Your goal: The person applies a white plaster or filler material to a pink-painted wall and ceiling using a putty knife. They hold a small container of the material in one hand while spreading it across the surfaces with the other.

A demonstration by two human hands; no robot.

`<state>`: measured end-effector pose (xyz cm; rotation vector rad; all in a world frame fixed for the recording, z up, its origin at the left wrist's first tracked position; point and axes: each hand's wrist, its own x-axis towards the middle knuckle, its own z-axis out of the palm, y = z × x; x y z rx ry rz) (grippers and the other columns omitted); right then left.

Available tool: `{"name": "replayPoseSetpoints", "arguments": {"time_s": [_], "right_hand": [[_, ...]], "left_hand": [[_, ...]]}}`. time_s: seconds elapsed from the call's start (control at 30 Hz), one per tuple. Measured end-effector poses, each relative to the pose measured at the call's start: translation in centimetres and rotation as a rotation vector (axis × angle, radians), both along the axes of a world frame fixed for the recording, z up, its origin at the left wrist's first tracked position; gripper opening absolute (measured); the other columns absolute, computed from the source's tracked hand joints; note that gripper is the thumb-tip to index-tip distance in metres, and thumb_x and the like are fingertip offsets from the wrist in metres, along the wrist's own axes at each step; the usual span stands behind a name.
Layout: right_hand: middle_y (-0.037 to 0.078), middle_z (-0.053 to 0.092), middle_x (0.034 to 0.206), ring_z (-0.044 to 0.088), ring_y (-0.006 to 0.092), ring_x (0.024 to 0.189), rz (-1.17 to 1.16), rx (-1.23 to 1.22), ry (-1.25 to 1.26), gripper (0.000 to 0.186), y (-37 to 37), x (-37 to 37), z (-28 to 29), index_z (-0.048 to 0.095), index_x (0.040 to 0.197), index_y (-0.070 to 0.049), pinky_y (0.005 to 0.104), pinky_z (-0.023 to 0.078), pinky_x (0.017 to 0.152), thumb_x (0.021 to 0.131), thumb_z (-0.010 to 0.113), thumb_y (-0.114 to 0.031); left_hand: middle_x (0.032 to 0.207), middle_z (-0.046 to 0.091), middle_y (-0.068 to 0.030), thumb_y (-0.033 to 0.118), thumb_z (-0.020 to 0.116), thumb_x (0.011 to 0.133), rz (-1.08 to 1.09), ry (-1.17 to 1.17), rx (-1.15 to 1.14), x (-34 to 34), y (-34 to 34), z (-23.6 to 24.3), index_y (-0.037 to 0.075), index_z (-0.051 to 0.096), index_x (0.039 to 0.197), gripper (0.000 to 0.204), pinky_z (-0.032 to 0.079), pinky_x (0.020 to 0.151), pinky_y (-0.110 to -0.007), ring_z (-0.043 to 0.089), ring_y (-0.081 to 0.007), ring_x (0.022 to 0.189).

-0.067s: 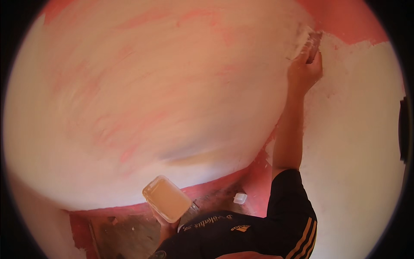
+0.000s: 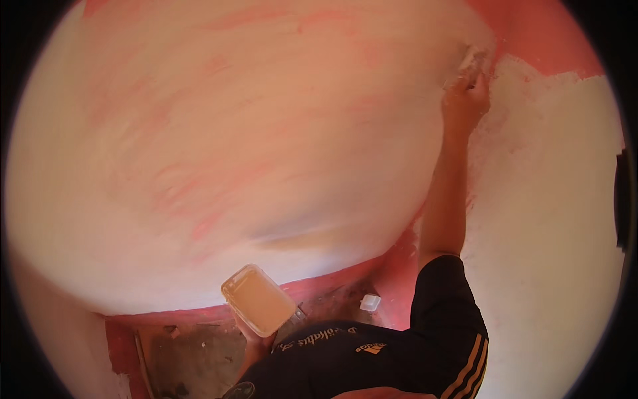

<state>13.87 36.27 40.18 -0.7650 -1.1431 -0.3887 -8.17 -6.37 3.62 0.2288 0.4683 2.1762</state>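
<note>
My right arm reaches up to the corner where two walls meet. There my right hand (image 2: 466, 103) is closed round a wide paintbrush (image 2: 472, 61), whose pale, smeared head is against the wall. Part of its handle is hidden by my fingers. Low in front of my body, my left hand (image 2: 256, 342) grips a clear plastic tub (image 2: 259, 302) from underneath and the side. The tub is tilted, with a smooth cream-coloured layer of paint inside. The wall ahead (image 2: 299, 153) is coated whitish, with pink streaks showing through.
The right-hand wall (image 2: 551, 213) is mostly pale, with bare pink (image 2: 545, 33) left along its top. On the floor (image 2: 193, 359) lie small bits of debris and a small white container (image 2: 370, 302). A dark object (image 2: 622, 199) stands at the far right edge.
My right hand and the paintbrush have shifted slightly and turned against the wall by the corner. The tub stays in my left hand. The whole view has shifted a little.
</note>
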Motion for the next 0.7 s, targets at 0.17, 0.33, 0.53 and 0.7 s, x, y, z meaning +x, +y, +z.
{"name": "replayPoseSetpoints", "arguments": {"time_s": [0.17,0.33,0.53,0.7], "right_hand": [[0.016,0.064,0.102,0.058,0.0348,0.086,0.096,0.318,-0.376,0.055,-16.3,-18.5,-0.9,0.058,0.135,-0.004,0.048,0.05,0.08,0.08,0.058,-0.001],[0.017,0.062,0.102,0.062,0.036,0.088,0.532,0.466,-0.403,0.041,-35.3,-39.2,-3.8,0.065,0.118,-0.002,0.043,0.053,0.066,0.077,0.062,-0.003],[0.005,0.055,0.075,0.054,0.0136,0.068,0.43,0.09,0.081,0.021,-36.3,-39.2,-3.9,0.065,0.098,0.0,0.0319,0.043,0.054,0.101,0.056,-0.018],[0.01,0.059,0.08,0.057,0.0231,0.071,0.111,0.12,-0.07,0.022,-41.0,-46.1,-5.4,0.069,0.109,-0.003,0.0376,0.046,0.061,0.095,0.059,-0.016]], "left_hand": [[0.123,0.062,-0.0053,0.06,0.039,0.1,-0.028,-0.033,0.035,-5.2,-7.5,0.1,0.014,0.053,0.134,0.059,0.053,0.092,-0.045,0.062,-0.0249,0.111],[0.124,0.061,-0.0043,0.062,0.036,0.101,0.134,-0.007,-0.057,-16.5,-19.4,-0.1,0.015,0.052,0.135,0.06,0.054,0.091,-0.044,0.062,-0.0248,0.111],[0.128,0.06,-0.0055,0.059,0.037,0.102,0.086,-0.024,0.025,-30.2,-32.0,-2.8,0.014,0.05,0.137,0.059,0.053,0.094,-0.044,0.061,-0.0255,0.113],[0.129,0.06,-0.0063,0.058,0.036,0.102,0.098,-0.045,-0.033,-39.0,-38.4,-4.4,0.013,0.049,0.139,0.059,0.053,0.094,-0.045,0.061,-0.0263,0.115]]}}
